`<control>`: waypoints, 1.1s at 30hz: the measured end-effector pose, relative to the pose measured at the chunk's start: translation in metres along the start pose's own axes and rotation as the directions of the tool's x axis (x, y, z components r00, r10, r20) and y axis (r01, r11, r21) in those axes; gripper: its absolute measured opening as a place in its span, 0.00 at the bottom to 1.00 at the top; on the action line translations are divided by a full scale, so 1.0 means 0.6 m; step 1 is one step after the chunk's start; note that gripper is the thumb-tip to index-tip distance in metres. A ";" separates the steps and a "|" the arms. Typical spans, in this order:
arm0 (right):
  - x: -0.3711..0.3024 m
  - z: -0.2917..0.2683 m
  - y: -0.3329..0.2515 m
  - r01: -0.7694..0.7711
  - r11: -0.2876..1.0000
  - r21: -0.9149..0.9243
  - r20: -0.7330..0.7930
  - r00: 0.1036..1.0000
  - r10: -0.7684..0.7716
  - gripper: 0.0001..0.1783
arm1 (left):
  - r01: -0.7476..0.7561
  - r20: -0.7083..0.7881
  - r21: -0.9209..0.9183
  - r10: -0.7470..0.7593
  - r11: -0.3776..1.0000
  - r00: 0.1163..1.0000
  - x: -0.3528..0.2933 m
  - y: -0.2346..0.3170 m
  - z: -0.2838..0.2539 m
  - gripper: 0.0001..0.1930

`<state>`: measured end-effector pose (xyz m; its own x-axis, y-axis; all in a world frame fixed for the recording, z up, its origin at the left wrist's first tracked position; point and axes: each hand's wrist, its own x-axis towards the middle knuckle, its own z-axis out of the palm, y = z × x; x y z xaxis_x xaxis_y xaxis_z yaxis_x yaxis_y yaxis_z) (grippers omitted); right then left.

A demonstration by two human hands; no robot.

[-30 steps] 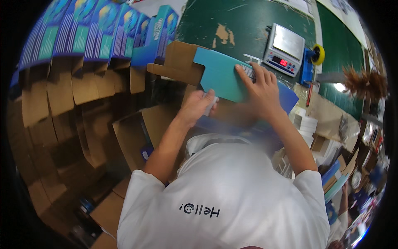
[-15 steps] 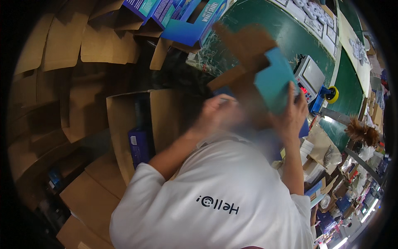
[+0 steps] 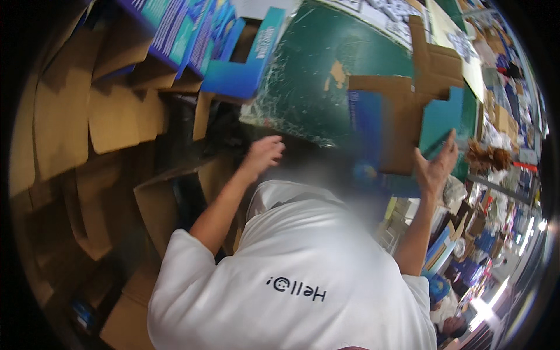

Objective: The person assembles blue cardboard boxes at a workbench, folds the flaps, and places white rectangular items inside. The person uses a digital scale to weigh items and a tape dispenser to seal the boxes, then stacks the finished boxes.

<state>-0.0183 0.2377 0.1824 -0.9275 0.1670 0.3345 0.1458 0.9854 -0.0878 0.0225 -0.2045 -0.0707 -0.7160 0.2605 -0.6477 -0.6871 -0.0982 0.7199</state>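
My right hand (image 3: 436,168) grips a partly unfolded cardboard box (image 3: 399,134) by its teal flap, thumb and fingers on the flap's edge. The box shows a plain brown inside, a blue printed side and brown tabs sticking up. It stands over the right part of the green worktable (image 3: 306,76). Apart from it, my left hand (image 3: 263,157) hovers off the table's near edge, fingers loosely bent, nothing visible in them. Blur hides the lower end of the box.
Blue printed boxes (image 3: 233,73) with open flaps stand at the upper left. Large brown cartons (image 3: 64,111) fill the left side. Bits of clear plastic litter the table edge. Beyond my right arm are a brown-bristled brush (image 3: 487,156), shelves of goods and another person (image 3: 450,326).
My left hand has come away from the box and moved left. My right hand has carried the box rightward and turned it more upright; the small scale is now out of sight.
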 end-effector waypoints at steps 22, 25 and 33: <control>0.182 0.054 -0.115 0.487 0.699 0.523 -0.465 0.851 -0.245 0.59 | -0.615 0.256 -0.340 0.699 0.711 0.667 0.012 0.493 0.290 0.47; 0.096 0.142 -0.083 -0.089 0.664 0.743 0.094 0.995 0.028 0.51 | -0.499 0.061 -0.241 0.526 0.832 0.848 0.023 0.410 0.326 0.50; -0.022 0.248 -0.041 -0.172 0.542 0.822 0.180 0.983 0.039 0.48 | -0.416 0.150 0.112 0.399 0.902 0.905 0.009 0.420 0.328 0.36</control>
<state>-0.0610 0.2066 0.0403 -0.9680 0.1965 0.1562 -0.0443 0.4788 -0.8768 -0.1301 -0.0386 0.1565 -0.9030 0.3410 -0.2613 -0.3078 -0.0893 0.9473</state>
